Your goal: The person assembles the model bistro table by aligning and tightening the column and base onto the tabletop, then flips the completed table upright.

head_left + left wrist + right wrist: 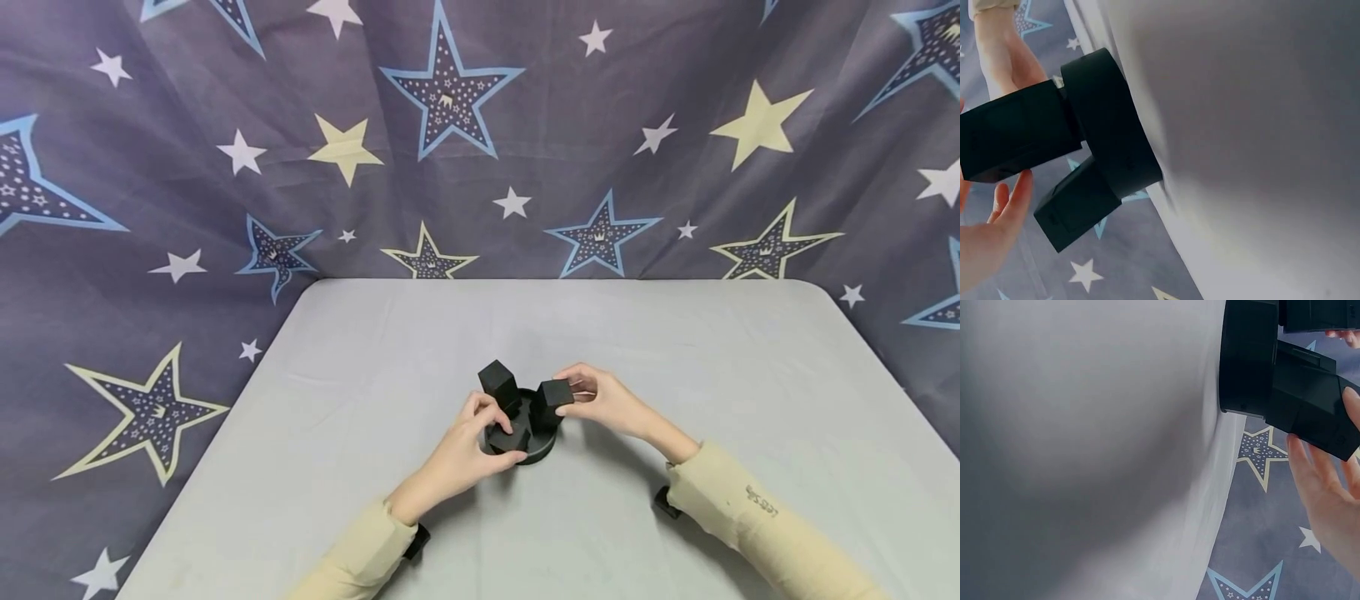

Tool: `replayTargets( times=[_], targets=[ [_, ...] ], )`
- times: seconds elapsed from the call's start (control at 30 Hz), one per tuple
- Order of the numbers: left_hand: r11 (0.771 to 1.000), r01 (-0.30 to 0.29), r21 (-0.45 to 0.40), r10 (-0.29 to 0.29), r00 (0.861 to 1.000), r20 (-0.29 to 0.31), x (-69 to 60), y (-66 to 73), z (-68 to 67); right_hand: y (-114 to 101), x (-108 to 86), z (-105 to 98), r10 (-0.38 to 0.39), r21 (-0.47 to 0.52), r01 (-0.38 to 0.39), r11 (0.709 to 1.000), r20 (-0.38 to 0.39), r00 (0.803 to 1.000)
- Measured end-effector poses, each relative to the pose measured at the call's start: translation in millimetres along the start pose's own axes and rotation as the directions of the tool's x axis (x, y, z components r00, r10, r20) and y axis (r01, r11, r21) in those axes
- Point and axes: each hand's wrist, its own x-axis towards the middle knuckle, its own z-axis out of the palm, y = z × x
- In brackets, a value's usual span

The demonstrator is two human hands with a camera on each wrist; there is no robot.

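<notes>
A round black base (542, 451) stands on the table and carries three black rectangular blocks. My left hand (459, 442) grips the front-left block (516, 438) between thumb and fingers. On the right side, my right hand (606, 403) holds another block (553, 395) by its upper part. The back-left block (497, 382) rises untouched behind my left fingers. The left wrist view shows a block (1019, 131) in my left fingers, tilted with the base (1110, 125). In the right wrist view, my right fingers lie around a leaning block (1310, 403).
The table (712, 358) has a pale grey cover. Behind and beside it hangs a dark curtain (540, 108) printed with stars. Both forearms wear beige sleeves, with a small black device (666, 502) under the right cuff and another (417, 542) under the left.
</notes>
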Motion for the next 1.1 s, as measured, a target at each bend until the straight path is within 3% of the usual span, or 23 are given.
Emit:
replayTargets(
  times=[0.17, 0.4, 0.63, 0.87, 1.1],
  targets=[
    [1.0, -0.01, -0.015, 0.01, 1.0, 0.012, -3.0, -2.7, -6.1, 0.7, -0.2, 0.3, 0.002, 0.006, -0.002, 1.0, -0.009, 1.0],
    [0.997, -0.055, 0.051, 0.054, 0.998, 0.027, -7.0, -7.2, -18.2, 2.8, 0.4, 0.5, -0.003, 0.023, 0.003, 1.0, -0.001, 1.0],
    [0.991, -0.101, 0.088, 0.094, 0.992, 0.084, -6.5, -9.2, -24.6, 3.0, 0.8, 0.6, -0.003, 0.02, 0.003, 1.0, -0.005, 1.0],
    [0.982, -0.164, 0.094, 0.164, 0.986, 0.014, -1.3, -11.8, -17.3, 2.7, 1.5, 0.1, -0.001, 0.03, 0.002, 1.0, -0.004, 1.0],
    [0.985, -0.155, 0.074, 0.157, 0.987, -0.022, 3.0, -12.1, -10.6, 2.0, 1.2, -0.4, 0.0, 0.031, 0.0, 1.0, -0.003, 1.0]
  ],
)
